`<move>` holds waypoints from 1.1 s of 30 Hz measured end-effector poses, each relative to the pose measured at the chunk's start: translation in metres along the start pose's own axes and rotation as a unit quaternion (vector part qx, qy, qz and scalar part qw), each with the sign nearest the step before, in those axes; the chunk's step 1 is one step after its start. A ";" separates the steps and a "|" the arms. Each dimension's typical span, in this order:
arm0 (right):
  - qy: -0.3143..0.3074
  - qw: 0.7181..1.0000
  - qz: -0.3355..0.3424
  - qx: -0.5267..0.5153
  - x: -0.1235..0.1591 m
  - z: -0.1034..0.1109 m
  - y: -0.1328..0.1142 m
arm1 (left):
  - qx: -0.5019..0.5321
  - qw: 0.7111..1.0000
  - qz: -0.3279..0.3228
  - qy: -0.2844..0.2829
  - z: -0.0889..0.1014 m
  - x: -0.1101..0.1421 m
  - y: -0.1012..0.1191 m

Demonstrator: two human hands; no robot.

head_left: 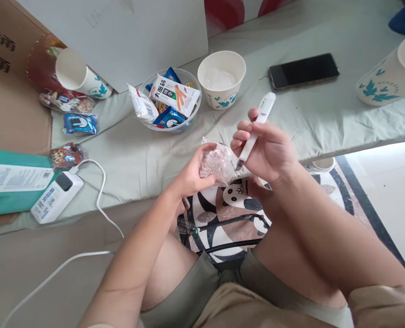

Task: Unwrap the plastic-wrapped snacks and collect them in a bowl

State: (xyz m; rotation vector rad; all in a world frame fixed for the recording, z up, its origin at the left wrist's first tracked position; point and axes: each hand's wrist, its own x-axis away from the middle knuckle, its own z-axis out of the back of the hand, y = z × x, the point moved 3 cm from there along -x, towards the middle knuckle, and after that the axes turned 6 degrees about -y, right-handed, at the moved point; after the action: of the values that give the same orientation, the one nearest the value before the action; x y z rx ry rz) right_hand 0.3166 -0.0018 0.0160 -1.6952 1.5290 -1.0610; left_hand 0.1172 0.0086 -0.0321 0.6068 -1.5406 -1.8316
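My left hand [197, 171] is closed around a crumpled bundle of clear plastic wrap [218, 164]; whether anything is inside it I cannot tell. In my right hand [269, 148] is a white utility knife [255, 132], held aslant with its dark lower tip beside the plastic. Both hands are above the front edge of the cloth-covered surface [148, 157]. Just beyond them stand a white paper bowl [219, 102] with teal leaves and something whitish inside, and a clear plastic bowl [175, 129] heaped with wrapped snacks [178, 95].
A black phone [303, 72] lies at the back right, near a leaf-patterned paper container [376, 84]. To the left are a tipped paper cup [93, 84], small snack packs [80, 124] and a white power bank [56, 197] with a cable [102, 193] hanging over the edge.
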 end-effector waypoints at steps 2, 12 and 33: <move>0.009 0.999 -0.019 -0.031 0.004 -0.008 0.003 | -0.003 1.000 0.000 -0.006 -0.002 -0.001 -0.003; -0.086 0.992 -0.043 -0.078 0.003 -0.022 0.016 | 0.014 1.000 -0.012 -0.015 -0.011 -0.003 0.006; 0.080 0.985 0.118 0.101 -0.055 0.063 0.015 | -0.046 0.996 0.035 -0.061 -0.010 0.009 0.010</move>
State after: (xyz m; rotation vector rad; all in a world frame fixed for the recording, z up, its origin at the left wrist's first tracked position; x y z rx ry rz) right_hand 0.3634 0.0459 -0.0370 -1.2829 1.6150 -1.2034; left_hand 0.1204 -0.0058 -0.0235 0.3998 -1.5270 -1.9055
